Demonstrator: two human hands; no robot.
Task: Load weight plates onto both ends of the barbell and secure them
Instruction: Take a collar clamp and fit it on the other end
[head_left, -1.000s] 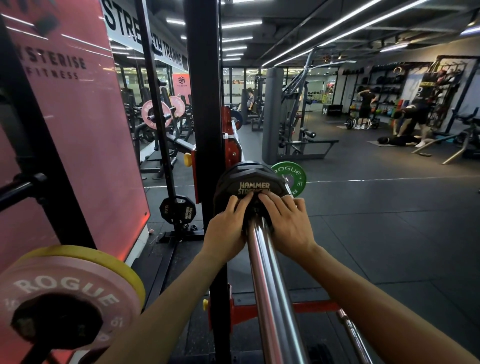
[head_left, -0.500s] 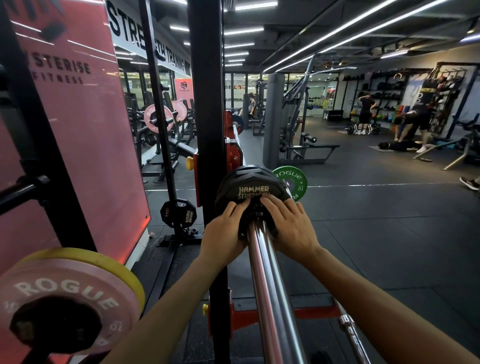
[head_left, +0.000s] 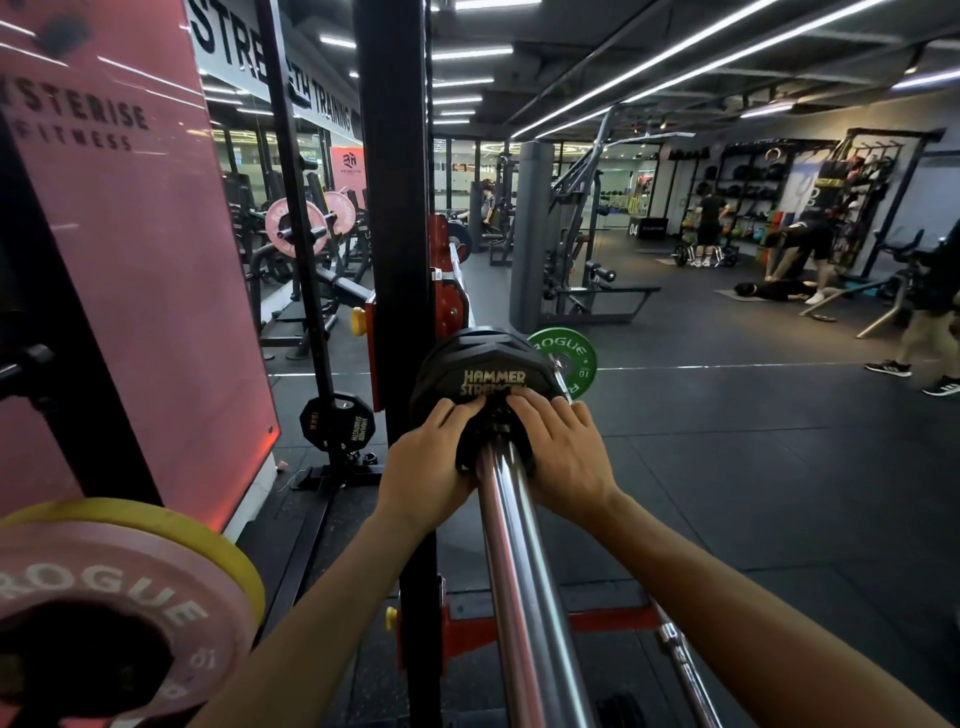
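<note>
I look along the chrome barbell sleeve (head_left: 519, 571) toward a black Hammer Strength plate (head_left: 488, 364) loaded on it. A black collar (head_left: 493, 447) sits round the sleeve against that plate. My left hand (head_left: 431, 452) and my right hand (head_left: 563, 452) lie on either side of the sleeve. Their fingers are spread fairly straight over the collar, and the fingertips press on the plate's face. A green Rogue plate (head_left: 563, 358) shows on the bar's far end. The collar's latch is hidden by my fingers.
The black rack upright (head_left: 395, 208) stands just left of the plate. Pink and yellow Rogue plates (head_left: 104, 613) are stored at lower left, and a black 15 kg plate (head_left: 337, 423) hangs low on the rack. A person's legs (head_left: 930, 332) are at the right edge.
My hands stay on the collar and plate, fingertips drawn slightly closer over the sleeve. A walking person has come in at the right edge.
</note>
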